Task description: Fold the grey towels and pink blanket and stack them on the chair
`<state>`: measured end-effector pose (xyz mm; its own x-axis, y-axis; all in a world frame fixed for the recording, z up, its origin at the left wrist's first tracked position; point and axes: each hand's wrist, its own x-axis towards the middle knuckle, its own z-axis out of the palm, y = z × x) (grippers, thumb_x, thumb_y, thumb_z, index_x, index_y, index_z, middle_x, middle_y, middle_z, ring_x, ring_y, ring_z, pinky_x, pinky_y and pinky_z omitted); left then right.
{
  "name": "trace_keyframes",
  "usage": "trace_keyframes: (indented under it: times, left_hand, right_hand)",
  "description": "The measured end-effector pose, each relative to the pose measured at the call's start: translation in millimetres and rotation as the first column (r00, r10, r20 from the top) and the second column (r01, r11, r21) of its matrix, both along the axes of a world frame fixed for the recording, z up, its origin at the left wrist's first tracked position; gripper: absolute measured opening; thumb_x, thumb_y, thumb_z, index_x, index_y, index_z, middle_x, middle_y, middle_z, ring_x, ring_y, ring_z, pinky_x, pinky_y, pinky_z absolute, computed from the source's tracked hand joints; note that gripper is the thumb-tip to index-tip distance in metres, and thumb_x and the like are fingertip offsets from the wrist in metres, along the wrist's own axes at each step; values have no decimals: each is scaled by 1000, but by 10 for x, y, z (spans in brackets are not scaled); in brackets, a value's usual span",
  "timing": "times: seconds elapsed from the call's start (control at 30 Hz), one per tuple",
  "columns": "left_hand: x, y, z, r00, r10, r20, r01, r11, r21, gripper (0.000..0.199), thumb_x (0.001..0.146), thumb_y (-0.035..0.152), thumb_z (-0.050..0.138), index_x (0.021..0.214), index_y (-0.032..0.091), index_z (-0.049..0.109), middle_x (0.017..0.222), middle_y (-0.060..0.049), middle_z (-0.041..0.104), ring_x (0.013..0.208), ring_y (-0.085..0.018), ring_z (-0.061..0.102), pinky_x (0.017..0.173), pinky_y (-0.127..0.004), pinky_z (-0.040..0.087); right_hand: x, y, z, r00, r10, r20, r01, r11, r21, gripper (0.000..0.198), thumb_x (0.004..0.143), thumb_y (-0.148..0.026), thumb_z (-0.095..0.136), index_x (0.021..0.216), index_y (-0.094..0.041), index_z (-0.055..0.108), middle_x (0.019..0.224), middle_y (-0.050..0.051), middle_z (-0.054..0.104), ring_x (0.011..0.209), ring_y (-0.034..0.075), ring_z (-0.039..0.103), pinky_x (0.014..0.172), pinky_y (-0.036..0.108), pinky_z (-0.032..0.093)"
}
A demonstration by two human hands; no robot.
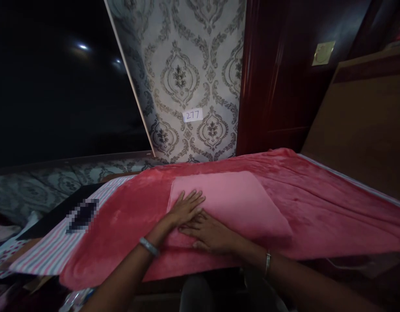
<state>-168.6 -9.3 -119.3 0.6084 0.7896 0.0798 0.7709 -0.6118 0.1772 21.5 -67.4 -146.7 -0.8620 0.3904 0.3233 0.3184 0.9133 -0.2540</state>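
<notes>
A light pink folded cloth (235,199) lies flat on a larger red-pink plush blanket (121,216). My left hand (186,209) rests palm down on the cloth's left part, with its fingers stretched toward the far right. Just below it, my right hand (210,232) lies flat near the cloth's front left corner, fingers pointing left. The two hands meet or overlap slightly at the fingertips. Neither one grips anything. Under the blanket, at the left, a striped sheet (47,255) shows.
A large dark screen (63,86) stands at the back left. Patterned wallpaper (193,56) carries a paper label (193,115) reading 277. To the right are a dark red wooden panel (278,86) and a big cardboard box (365,125). A blurred-out dark object (82,216) lies on the striped sheet.
</notes>
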Motion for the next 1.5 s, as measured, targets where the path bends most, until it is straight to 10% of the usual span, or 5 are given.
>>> trace_keyframes:
  times: [0.3, 0.57, 0.83, 1.17, 1.5]
  left_hand:
    - [-217, 1009, -41, 964, 267, -18, -267, 963, -22, 61, 97, 56, 39, 154, 35, 35, 164, -4, 29, 154, -28, 19, 123, -59, 11]
    - [-265, 1196, 53, 944, 326, -55, -328, 944, -41, 61, 100, 49, 27, 154, 24, 38, 160, -8, 39, 148, -19, 35, 122, -42, 24]
    - [-118, 496, 396, 903, 426, -57, -424, 905, 45, 62, 100, 50, 32, 152, 18, 40, 162, -14, 33, 152, -30, 24, 123, -57, 12]
    - [-319, -578, -413, 915, 396, 75, -402, 911, 96, 59, 103, 45, 27, 156, 21, 34, 166, -10, 22, 155, -26, 16, 122, -54, 25]
    - [-445, -347, -544, 929, 306, 209, -337, 931, 138, 61, 100, 47, 35, 152, 17, 41, 163, -13, 30, 153, -27, 22, 123, -50, 26]
  right_hand:
    - [34, -17, 46, 999, -9, 48, 17, 984, -175, 59, 105, -50, 37, 160, -33, 26, 164, 1, 26, 155, 20, 7, 126, 50, 1]
    - [36, 1, 16, 999, -27, 18, 30, 986, -167, 59, 104, -50, 39, 159, -32, 28, 165, 1, 25, 155, 18, 7, 126, 48, 1]
    - [29, 24, -36, 995, -67, 70, 72, 995, -75, 55, 104, -46, 42, 157, -30, 35, 164, 2, 26, 154, 20, 12, 125, 48, 5]
    - [30, -34, -39, 974, -211, 84, 205, 976, 71, 53, 102, -47, 46, 152, -30, 44, 159, 7, 37, 151, 27, 26, 123, 55, 14]
    - [1946, -61, -414, 512, -854, -89, 854, 517, -53, 55, 102, -47, 34, 149, -25, 49, 155, 11, 44, 142, 35, 40, 113, 64, 32]
